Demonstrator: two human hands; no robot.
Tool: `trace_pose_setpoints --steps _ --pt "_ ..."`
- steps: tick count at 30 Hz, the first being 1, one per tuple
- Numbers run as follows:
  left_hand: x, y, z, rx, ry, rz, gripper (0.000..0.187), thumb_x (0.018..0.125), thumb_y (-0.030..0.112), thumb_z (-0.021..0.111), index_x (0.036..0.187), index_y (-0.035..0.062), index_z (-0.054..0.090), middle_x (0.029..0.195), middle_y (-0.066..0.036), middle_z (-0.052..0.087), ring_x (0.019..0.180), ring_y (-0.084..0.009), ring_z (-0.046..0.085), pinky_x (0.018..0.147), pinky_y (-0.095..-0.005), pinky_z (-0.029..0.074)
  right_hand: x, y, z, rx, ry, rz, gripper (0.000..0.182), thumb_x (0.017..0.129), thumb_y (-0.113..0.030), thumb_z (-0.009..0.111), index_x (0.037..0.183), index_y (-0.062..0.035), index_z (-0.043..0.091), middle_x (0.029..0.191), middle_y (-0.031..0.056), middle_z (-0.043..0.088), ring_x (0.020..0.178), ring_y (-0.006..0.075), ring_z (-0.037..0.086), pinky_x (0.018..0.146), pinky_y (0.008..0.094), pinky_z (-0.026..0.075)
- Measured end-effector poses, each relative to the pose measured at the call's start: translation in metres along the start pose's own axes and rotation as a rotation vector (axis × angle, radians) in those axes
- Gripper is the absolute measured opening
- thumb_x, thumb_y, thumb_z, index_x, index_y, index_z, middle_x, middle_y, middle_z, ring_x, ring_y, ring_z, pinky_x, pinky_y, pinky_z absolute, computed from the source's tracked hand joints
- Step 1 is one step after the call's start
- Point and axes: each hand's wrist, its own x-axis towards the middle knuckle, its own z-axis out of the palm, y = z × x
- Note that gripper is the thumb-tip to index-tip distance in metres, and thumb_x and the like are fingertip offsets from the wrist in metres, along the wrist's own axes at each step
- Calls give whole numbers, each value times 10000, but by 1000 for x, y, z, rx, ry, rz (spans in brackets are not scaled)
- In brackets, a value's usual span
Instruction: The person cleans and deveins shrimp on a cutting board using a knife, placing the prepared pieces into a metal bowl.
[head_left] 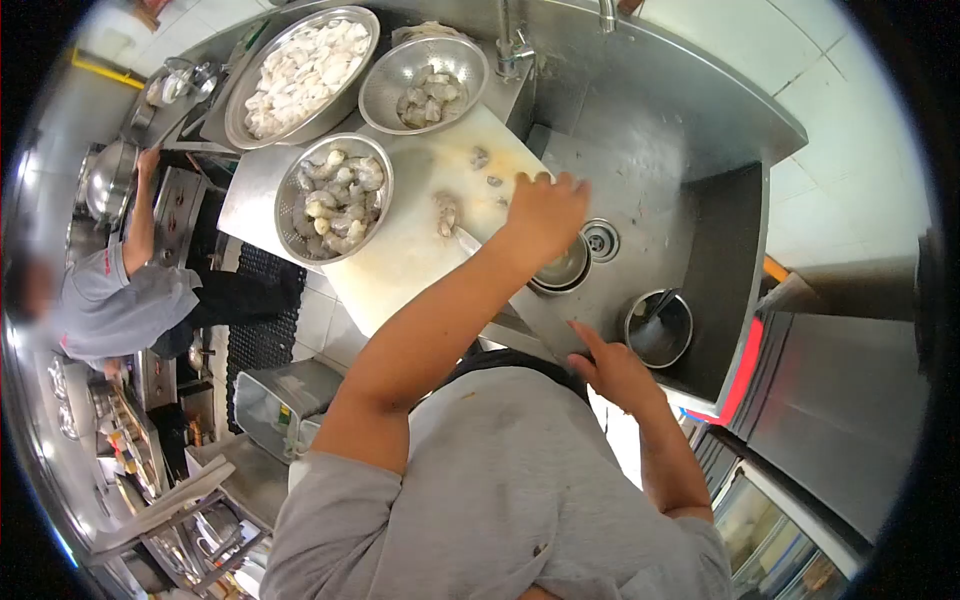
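My right hand [617,372] grips a knife, its index finger stretched along the handle end. The wide knife blade [540,318] points up and left, its tip on the white cutting board [410,275] close to a single shrimp [446,213]. My left hand [548,212] is over the board's right edge beside the sink, back of the hand up and fingers curled; its fingertips are hidden. Small grey bits [479,157] lie on the board. A perforated metal bowl [287,222] of shrimp stands on the board's left; another colander [475,62] with fewer shrimp stands behind.
A large basin [238,118] of white pieces stands at the back left. The steel sink [640,150] holds a bowl [565,268] near the drain [600,240] and a pot [660,345] with dark handles inside. Another person [120,290] works at the left by the stove.
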Motion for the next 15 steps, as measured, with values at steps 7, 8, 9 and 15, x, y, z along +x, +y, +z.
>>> trace_pose_setpoints --steps 7,8,9,15 --pt "-95 -96 4 268 275 -547 393 809 220 687 1132 43 550 1072 -187 593 1016 -350 567 804 -459 498 -9 23 12 114 110 50 394 956 -280 547 1247 -33 453 879 252 655 843 409 640 767 495 484" --pt "-100 -103 7 205 278 -506 383 811 200 685 1132 42 547 1067 -188 592 1008 -358 565 811 -458 495 -7 34 21 107 155 25 358 953 -265 551 1197 -23 450 797 218 654 739 364 650 700 466 489" --pt "-104 -114 15 144 284 -464 374 813 179 682 1132 40 544 1063 -189 591 999 -366 564 819 -458 492 -6 39 26 99 203 -1 325 951 -249 554 1146 -12 446 715 184 654 634 319 660 634 438 495" --pt "-115 -136 -2 8 193 -266 310 812 44 660 1098 44 539 1064 -166 594 983 -376 563 845 -452 480 -7 21 -1 20 153 62 257 970 -253 486 1108 -38 459 798 271 646 808 473 636 737 547 493"
